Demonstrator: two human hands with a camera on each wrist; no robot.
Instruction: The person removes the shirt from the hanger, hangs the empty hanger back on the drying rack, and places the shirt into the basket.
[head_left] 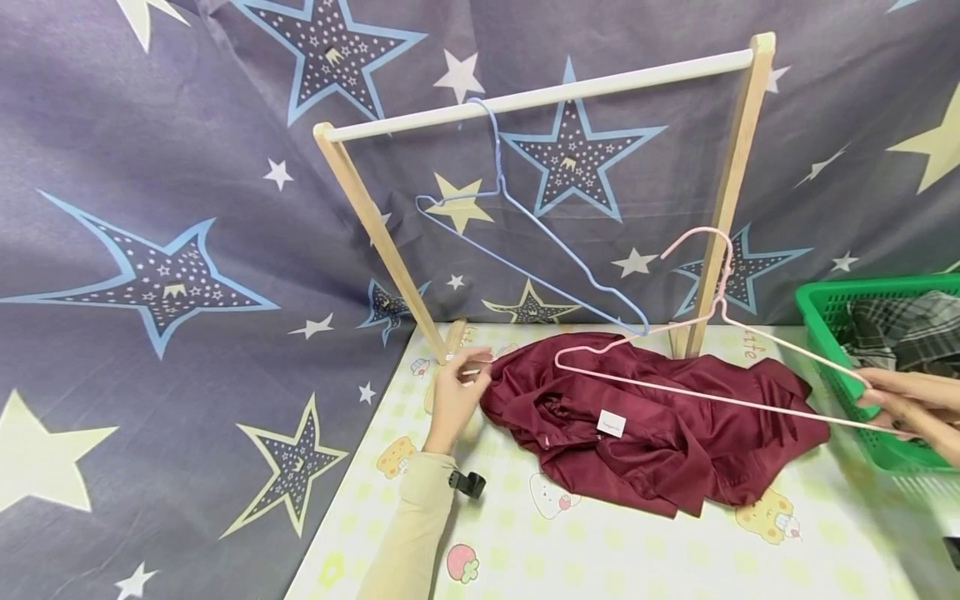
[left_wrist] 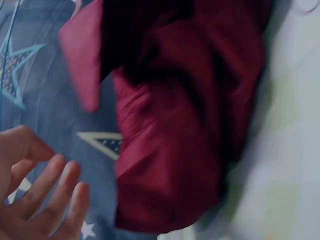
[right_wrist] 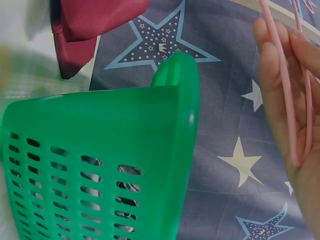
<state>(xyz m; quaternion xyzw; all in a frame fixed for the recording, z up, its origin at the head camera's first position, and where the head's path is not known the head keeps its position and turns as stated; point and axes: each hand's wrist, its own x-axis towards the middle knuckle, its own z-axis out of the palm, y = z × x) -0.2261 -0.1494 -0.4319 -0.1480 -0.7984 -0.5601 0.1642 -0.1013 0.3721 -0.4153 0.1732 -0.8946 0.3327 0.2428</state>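
A dark red satin garment [head_left: 645, 433] with a white label lies crumpled on the table. My left hand [head_left: 459, 396] is beside its left end, fingers loosely bent; in the left wrist view a gap separates the left hand [left_wrist: 42, 195] from the cloth. At the right, my right hand [head_left: 911, 404] grips one end of a pink clothes hanger [head_left: 675, 387], which is held up above the garment with its hook upward. In the right wrist view the right hand [right_wrist: 295, 100] has its fingers around the pink hanger's end [right_wrist: 287, 110].
A wooden rack with a white rod [head_left: 622, 82] stands behind the garment. From the rod hangs an unloaded blue hanger [head_left: 498, 162]. The green basket [head_left: 817, 325] at the right holds dark checked cloth [head_left: 903, 329]. A starry curtain backs the table.
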